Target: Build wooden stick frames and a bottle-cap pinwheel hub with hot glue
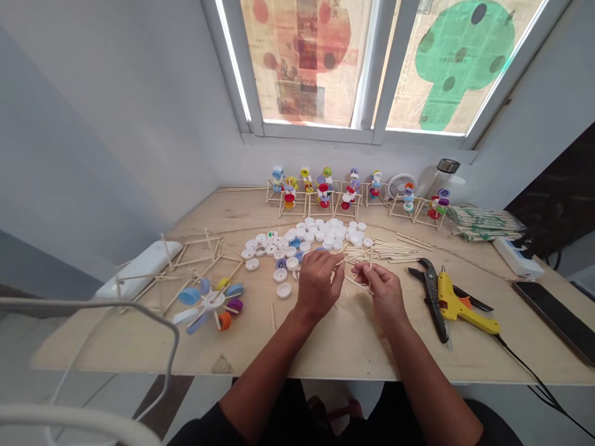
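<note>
My right hand (pixel 385 291) pinches thin wooden sticks in front of me; one stick (pixel 370 256) stands up from the fingertips, and another stick (pixel 357 284) slants down toward my left hand. My left hand (pixel 318 280) hovers just left of it, fingers bent and tips close to the thumb; whatever they hold is too small to make out. Behind both hands lie a heap of white bottle caps (pixel 330 232) and a scatter of loose sticks (pixel 395 249). A wheel of coloured caps on sticks (pixel 214 301) lies to the left.
Stick frames (pixel 190 260) and a white power strip (pixel 139 269) sit at left. Cap-and-stick models (pixel 324 195) line the back. On the right are pliers (pixel 433 297), a yellow glue gun (pixel 458 303) with cord, a phone (pixel 555 319) and a socket block (pixel 518 259).
</note>
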`<action>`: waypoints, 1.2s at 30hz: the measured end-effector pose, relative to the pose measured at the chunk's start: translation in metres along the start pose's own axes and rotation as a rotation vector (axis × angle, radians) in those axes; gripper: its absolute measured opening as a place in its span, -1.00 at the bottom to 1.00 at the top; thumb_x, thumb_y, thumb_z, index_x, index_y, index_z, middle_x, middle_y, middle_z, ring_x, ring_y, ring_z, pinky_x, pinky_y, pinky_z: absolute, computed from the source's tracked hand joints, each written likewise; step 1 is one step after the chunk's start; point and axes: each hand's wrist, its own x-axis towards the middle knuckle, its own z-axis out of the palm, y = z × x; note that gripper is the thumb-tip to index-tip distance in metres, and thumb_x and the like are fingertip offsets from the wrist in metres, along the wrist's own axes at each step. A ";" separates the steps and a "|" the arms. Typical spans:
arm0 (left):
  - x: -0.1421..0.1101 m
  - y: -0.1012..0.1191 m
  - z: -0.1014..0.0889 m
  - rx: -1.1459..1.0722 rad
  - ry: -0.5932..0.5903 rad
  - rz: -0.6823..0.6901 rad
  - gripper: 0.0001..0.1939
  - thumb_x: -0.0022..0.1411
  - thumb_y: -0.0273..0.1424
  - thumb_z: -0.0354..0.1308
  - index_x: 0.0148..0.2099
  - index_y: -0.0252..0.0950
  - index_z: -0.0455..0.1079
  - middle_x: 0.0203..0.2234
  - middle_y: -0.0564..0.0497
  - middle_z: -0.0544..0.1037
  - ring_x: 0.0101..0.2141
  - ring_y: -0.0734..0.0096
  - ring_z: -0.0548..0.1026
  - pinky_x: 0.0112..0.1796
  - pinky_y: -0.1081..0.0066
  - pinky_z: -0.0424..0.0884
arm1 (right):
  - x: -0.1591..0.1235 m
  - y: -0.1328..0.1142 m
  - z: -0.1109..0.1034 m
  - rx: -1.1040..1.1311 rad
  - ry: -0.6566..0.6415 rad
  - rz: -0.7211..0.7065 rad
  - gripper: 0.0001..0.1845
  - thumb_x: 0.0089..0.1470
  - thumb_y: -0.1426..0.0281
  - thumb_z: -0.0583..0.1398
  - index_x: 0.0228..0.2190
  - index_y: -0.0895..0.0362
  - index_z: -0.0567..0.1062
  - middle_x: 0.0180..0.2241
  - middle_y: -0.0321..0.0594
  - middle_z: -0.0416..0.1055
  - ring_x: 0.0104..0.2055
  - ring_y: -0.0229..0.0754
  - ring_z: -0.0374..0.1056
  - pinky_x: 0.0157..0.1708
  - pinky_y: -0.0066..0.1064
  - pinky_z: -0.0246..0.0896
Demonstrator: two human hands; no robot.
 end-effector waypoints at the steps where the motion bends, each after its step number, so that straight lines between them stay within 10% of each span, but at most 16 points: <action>1: 0.001 -0.001 0.003 -0.010 -0.022 -0.002 -0.84 0.19 -0.46 0.04 -0.20 -0.28 0.41 -0.38 -0.02 0.57 -0.29 0.26 0.45 -0.19 0.23 0.29 | 0.002 0.001 -0.001 0.004 -0.007 -0.004 -0.73 -0.11 0.20 0.27 -0.43 0.14 0.58 -0.43 -0.21 0.51 -0.45 -0.27 0.30 -0.31 -0.39 0.19; 10: -0.005 -0.009 0.010 -0.180 -0.233 -0.069 -0.80 0.21 -0.41 0.01 -0.21 -0.24 0.45 -0.43 -0.03 0.57 -0.34 0.28 0.47 -0.21 0.24 0.31 | 0.002 0.001 -0.004 0.166 -0.081 0.038 -0.67 -0.04 0.13 0.21 -0.44 0.15 0.58 -0.42 -0.16 0.51 -0.45 -0.26 0.29 -0.35 -0.40 0.20; 18: -0.005 -0.010 0.006 -0.291 -0.175 -0.225 -0.84 0.18 -0.40 0.05 -0.24 -0.24 0.46 -0.38 -0.03 0.57 -0.31 0.29 0.48 -0.21 0.29 0.34 | 0.010 -0.003 -0.005 0.269 -0.012 0.254 -0.59 -0.19 0.23 0.33 -0.24 0.12 0.51 -0.44 -0.24 0.51 -0.50 -0.32 0.31 -0.43 -0.47 0.19; 27: -0.004 -0.011 0.003 -0.414 -0.208 -0.331 -0.84 0.17 -0.39 0.06 -0.26 -0.26 0.46 -0.38 -0.03 0.58 -0.32 0.30 0.51 -0.26 0.33 0.38 | 0.026 -0.020 0.001 0.240 -0.279 0.270 -0.67 -0.27 0.30 0.38 -0.36 0.15 0.56 -0.45 -0.29 0.46 -0.52 -0.39 0.23 -0.46 -0.51 0.12; 36: -0.003 -0.009 0.003 -0.419 -0.289 -0.339 -0.84 0.17 -0.40 0.04 -0.28 -0.23 0.45 -0.42 -0.01 0.58 -0.35 0.31 0.51 -0.24 0.32 0.38 | 0.030 -0.003 0.001 0.139 -0.053 0.158 -0.74 -0.30 0.24 0.38 -0.58 0.16 0.51 -0.59 -0.32 0.41 -0.58 -0.38 0.18 -0.53 -0.50 0.08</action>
